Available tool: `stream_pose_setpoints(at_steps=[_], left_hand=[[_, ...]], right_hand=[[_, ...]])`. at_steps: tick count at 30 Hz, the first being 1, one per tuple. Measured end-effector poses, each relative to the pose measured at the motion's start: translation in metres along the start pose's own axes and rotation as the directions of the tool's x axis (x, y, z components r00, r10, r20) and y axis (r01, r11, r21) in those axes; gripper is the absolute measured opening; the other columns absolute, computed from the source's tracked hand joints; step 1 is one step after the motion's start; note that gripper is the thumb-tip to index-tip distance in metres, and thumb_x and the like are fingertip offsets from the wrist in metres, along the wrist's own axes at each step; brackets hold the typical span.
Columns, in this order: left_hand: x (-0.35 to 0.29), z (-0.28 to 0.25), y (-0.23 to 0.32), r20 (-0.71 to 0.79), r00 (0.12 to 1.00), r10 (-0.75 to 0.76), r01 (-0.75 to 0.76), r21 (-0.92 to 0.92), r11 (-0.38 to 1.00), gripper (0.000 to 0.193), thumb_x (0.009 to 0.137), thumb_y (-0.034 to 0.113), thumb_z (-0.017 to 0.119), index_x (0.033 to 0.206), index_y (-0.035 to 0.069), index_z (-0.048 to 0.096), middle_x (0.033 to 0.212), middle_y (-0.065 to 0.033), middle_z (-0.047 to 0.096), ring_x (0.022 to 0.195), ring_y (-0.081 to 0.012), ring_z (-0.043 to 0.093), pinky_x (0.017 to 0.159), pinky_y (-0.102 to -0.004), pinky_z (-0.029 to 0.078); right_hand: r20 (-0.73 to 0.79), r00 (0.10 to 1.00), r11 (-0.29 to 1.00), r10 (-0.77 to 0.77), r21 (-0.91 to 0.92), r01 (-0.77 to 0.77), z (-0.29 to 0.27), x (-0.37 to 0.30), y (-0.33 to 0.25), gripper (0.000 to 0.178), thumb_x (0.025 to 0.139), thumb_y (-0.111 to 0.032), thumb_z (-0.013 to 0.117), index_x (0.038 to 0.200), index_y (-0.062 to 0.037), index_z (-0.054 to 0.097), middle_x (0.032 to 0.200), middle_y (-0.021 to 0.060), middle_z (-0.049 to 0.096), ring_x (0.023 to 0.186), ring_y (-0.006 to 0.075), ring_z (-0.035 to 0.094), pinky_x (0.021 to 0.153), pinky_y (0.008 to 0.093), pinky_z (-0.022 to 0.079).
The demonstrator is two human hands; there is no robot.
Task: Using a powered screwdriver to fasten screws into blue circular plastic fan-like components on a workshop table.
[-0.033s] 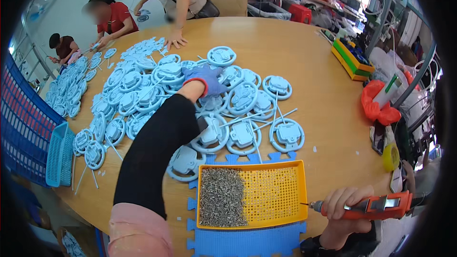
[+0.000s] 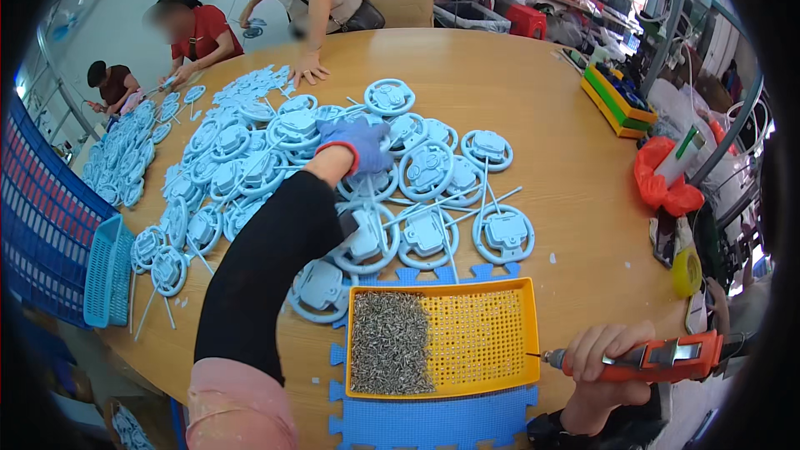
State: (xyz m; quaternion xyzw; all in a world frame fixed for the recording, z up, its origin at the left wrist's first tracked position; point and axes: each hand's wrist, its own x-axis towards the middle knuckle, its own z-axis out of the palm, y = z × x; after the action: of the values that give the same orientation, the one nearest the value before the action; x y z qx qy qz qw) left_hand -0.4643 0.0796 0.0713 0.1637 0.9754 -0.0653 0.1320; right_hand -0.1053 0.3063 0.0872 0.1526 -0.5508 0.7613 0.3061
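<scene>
1. On the left edge of the table, a turquoise basket stands beside the pile; best kept out of the left arm's path.
2. Left to centre: a heap of light-blue toy steering wheels, overlapping, some with thin rods lying across them. Judged likely to snag, so one wheel is better lifted straight up than dragged sideways.
3. Centre, over the right part of the heap: left hand, in a purple-blue glove, back upward, fingers bent down among the wheels. Spread of the fingers hidden; cannot tell whether it has hold of one. A rim grip would probably serve better than pressing on the central housing.
4. Near centre: yellow tray, small screws massed in its left half, most of the perforated right half uncovered. It sits on a blue foam mat; wheels should be carried clear of its far rim to avoid spilling screws.
5. Near right: right hand, bare, fingers wrapped closely around an orange-red electric screwdriver. Bit points left, tip at the tray's right rim; contact cannot be told. Advisable: keep the tool steady and the bit off the rim while the left hand works.
</scene>
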Motion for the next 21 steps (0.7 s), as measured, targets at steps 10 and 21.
stream_pose_setpoints(at_steps=[10, 21], left_hand=[[-0.13, 0.049, -0.06, -0.262, 0.948, 0.181, -0.173, 0.054, 0.983, 0.068, 0.078, 0.026, 0.066, 0.14, 0.015, 0.04, 0.136, -0.0176, 0.044, 0.127, -0.0348, 0.042, 0.109, -0.051, 0.025], [-0.302, 0.093, -0.101, -0.329, 0.944, -0.029, -0.324, -0.906, -0.271, 0.06, 0.088, 0.022, 0.064, 0.139, 0.005, 0.038, 0.132, -0.0116, 0.05, 0.122, -0.0211, 0.048, 0.101, -0.0339, 0.04]], right_hand=[[0.143, 0.986, 0.983, 0.083, 0.15, -0.105, -0.007, -0.004, 0.016, 0.049, 0.08, -0.04, 0.073, 0.094, -0.0004, 0.049, 0.062, 0.0087, 0.055, 0.053, 0.0177, 0.054, 0.049, 0.0294, 0.044], [0.111, 0.992, 0.996, 0.063, 0.06, -0.07, -0.009, -0.017, 0.002, 0.061, 0.076, -0.055, 0.07, 0.098, -0.0052, 0.044, 0.062, 0.0036, 0.049, 0.052, 0.0136, 0.049, 0.045, 0.0245, 0.042]])
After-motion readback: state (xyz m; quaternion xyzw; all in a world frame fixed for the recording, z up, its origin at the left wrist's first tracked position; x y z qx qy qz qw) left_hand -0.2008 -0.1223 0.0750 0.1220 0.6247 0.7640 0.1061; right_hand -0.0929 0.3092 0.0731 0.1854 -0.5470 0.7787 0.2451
